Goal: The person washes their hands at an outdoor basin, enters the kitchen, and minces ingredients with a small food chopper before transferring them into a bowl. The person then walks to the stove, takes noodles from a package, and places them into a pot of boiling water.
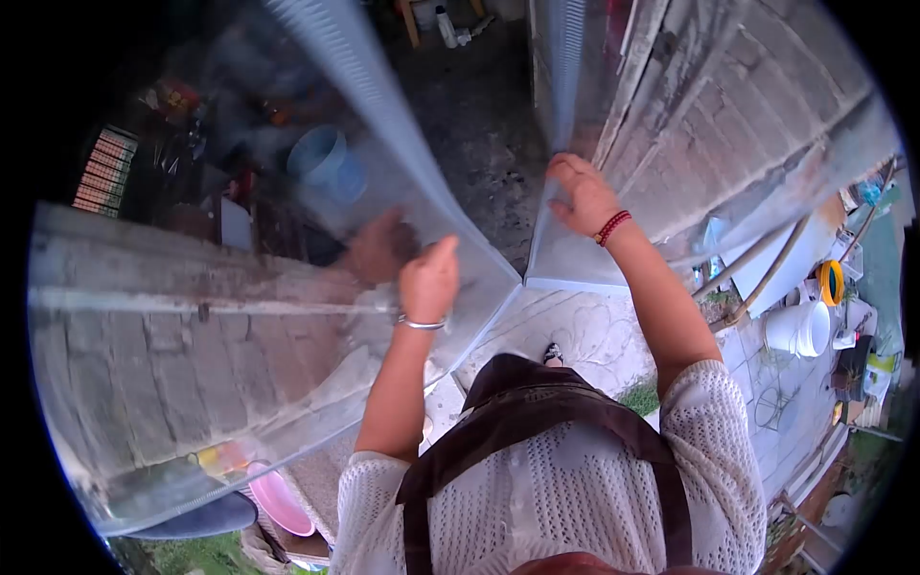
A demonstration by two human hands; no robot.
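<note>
A clear plastic door curtain hangs before me in two panels, parted in a V. My left hand [428, 278], with a silver bangle on its wrist, is closed with curled fingers right at the left panel [316, 316]. Its reflection shows in the plastic. Whether a fold of the sheet is inside the fingers is hidden. Higher up, my right hand [582, 195], wearing a red bead bracelet, rests on the ribbed edge of the right panel [661, 182]. Its fingers are stretched out, with the thumb apart from them.
Beyond the gap lies a dark floor [479, 105] with a white bottle [447, 28] on it. A blue bucket [321, 158] shows through the left panel. On the right are a white bucket [797, 329] and poles. A pink basin [281, 498] sits at lower left.
</note>
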